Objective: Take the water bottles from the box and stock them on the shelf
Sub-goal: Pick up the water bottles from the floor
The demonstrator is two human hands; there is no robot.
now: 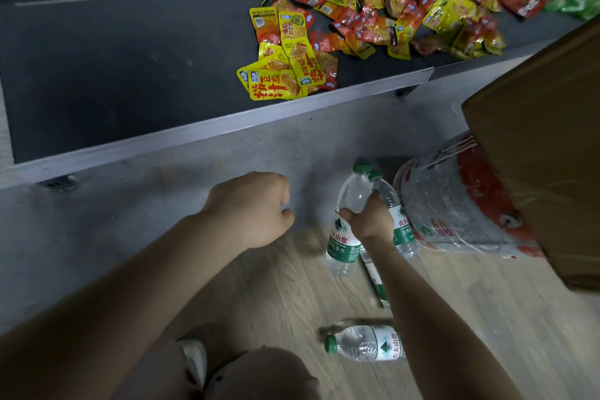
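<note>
My right hand (pixel 368 221) is gripping two water bottles (pixel 349 217) above the floor (pixel 276 286), fingers clamped round their upper bodies.

My left hand (pixel 256 208) is hanging beside it, fingers curled together and holding nothing. A third bottle (pixel 365 343) is lying on the floor nearer me. The cardboard box (pixel 545 156) is sitting at right, over a wrapped bottle pack (pixel 454 198). The dark shelf (pixel 113 75) on the far side is carrying snack packets (pixel 357 26).
</note>
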